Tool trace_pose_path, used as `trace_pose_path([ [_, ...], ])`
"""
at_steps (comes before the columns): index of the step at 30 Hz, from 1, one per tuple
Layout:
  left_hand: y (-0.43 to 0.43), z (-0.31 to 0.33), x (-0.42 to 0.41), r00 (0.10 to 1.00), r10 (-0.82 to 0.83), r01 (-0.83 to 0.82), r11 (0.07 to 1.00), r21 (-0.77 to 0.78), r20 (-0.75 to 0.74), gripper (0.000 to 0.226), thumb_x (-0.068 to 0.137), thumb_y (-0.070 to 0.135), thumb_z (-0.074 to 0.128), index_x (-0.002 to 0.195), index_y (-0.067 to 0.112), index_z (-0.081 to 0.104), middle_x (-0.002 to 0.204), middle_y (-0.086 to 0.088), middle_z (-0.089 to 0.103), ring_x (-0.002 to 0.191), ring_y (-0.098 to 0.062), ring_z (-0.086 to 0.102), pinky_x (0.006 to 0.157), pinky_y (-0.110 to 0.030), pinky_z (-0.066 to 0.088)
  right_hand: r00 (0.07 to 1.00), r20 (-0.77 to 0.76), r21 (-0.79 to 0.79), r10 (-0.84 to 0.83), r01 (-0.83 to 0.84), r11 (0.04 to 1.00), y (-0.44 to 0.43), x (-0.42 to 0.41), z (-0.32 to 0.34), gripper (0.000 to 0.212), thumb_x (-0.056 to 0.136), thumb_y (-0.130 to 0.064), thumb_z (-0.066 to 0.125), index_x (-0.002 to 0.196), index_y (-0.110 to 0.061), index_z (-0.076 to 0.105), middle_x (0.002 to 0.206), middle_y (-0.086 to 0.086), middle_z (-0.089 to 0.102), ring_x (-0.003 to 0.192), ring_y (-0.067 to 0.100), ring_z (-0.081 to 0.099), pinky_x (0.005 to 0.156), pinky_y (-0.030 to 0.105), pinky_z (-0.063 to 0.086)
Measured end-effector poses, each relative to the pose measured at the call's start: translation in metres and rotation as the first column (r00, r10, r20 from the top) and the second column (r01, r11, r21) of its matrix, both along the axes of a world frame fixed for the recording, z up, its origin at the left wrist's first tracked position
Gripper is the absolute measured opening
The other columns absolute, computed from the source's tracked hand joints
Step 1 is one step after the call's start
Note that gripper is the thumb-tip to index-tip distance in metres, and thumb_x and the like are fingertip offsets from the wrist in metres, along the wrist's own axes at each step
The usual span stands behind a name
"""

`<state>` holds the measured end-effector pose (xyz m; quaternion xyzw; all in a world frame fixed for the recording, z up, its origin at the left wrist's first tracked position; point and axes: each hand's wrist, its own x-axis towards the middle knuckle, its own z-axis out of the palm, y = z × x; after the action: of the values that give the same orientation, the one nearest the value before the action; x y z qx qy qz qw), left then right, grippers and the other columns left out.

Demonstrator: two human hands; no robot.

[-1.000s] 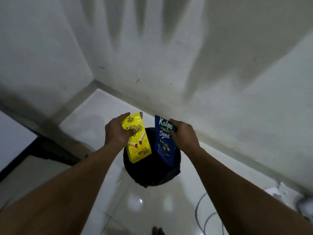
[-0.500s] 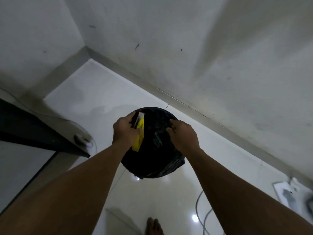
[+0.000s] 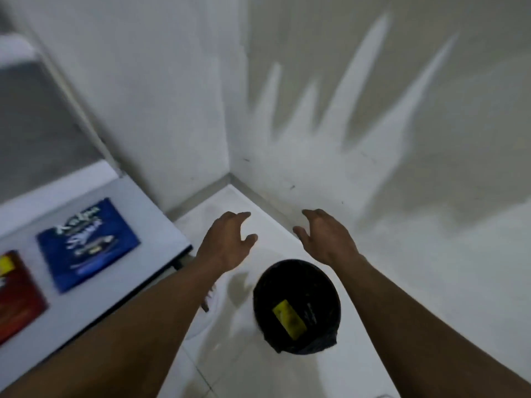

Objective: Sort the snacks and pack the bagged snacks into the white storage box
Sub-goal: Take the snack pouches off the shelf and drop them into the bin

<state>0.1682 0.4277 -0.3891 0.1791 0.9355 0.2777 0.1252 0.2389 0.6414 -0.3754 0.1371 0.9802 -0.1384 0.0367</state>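
Left grip (image 3: 227, 242), right grip (image 3: 326, 239) empty, yellow packet (image 3: 288, 318) below, in black bin (image 3: 329, 285)

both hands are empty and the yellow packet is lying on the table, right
Not quite: the left hand and right hand are empty, but the yellow packet lies inside the black bin, not on the table; the head view shows it.

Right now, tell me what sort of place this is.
Probably an indoor corner of a home: bare white walls meeting above a glossy tiled floor, a black bag-lined bin standing on it, and a white table bearing a blue snack packet.
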Motion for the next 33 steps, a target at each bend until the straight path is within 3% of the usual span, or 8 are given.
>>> trace_pose_path([
  [10,-0.204,0.177,0.007,0.958,0.208,-0.22,0.975,-0.042,-0.199,0.067,0.095,0.045,0.055,0.149,0.01,0.037,0.153,-0.009,0.039,0.141,-0.024,0.036,0.113,-0.032,0.029,0.972,-0.147,0.059,0.184,-0.177,0.982,-0.161,-0.042,0.169,0.06,0.1,-0.049,0.045,0.143,-0.008,0.045,0.141,0.012,0.052,0.131,0.029,0.048,0.103,0.039,0.043],
  [14,-0.28,0.205,0.017,0.914,0.33,-0.352,0.934,-0.058,-0.236,0.06,0.092,0.044,0.058,0.139,0.008,0.05,0.142,-0.012,0.05,0.13,-0.029,0.047,0.104,-0.035,0.039,0.944,-0.155,0.037,0.291,-0.289,0.957,-0.229,-0.065,0.192,0.062,0.099,-0.049,0.045,0.145,-0.007,0.042,0.144,0.014,0.049,0.132,0.029,0.047,0.104,0.038,0.041],
  [23,-0.395,0.169,0.013,0.806,0.56,-0.584,0.806,-0.1,-0.192,0.063,0.09,0.045,0.061,0.14,0.009,0.05,0.14,-0.014,0.054,0.128,-0.029,0.051,0.103,-0.036,0.042,0.844,-0.051,-0.046,0.533,-0.535,0.843,-0.359,-0.14,0.156,0.066,0.099,-0.048,0.048,0.149,-0.006,0.037,0.15,0.015,0.044,0.137,0.03,0.043,0.109,0.037,0.037],
  [26,-0.41,0.139,0.006,0.771,0.628,-0.637,0.757,-0.149,-0.106,0.072,0.089,0.05,0.06,0.147,0.01,0.042,0.149,-0.013,0.047,0.136,-0.028,0.044,0.109,-0.037,0.036,0.807,0.025,-0.075,0.59,-0.587,0.806,-0.378,-0.164,0.128,0.067,0.098,-0.045,0.052,0.149,-0.004,0.037,0.15,0.016,0.044,0.137,0.03,0.042,0.11,0.037,0.037],
  [33,-0.436,0.069,-0.009,0.692,0.721,-0.695,0.678,-0.237,0.031,0.076,0.084,0.049,0.067,0.144,0.008,0.046,0.143,-0.016,0.052,0.131,-0.032,0.049,0.107,-0.037,0.039,0.732,0.173,-0.129,0.66,-0.647,0.751,-0.391,-0.215,0.054,0.061,0.096,-0.036,0.058,0.144,-0.001,0.042,0.145,0.019,0.048,0.134,0.032,0.045,0.108,0.038,0.039],
])
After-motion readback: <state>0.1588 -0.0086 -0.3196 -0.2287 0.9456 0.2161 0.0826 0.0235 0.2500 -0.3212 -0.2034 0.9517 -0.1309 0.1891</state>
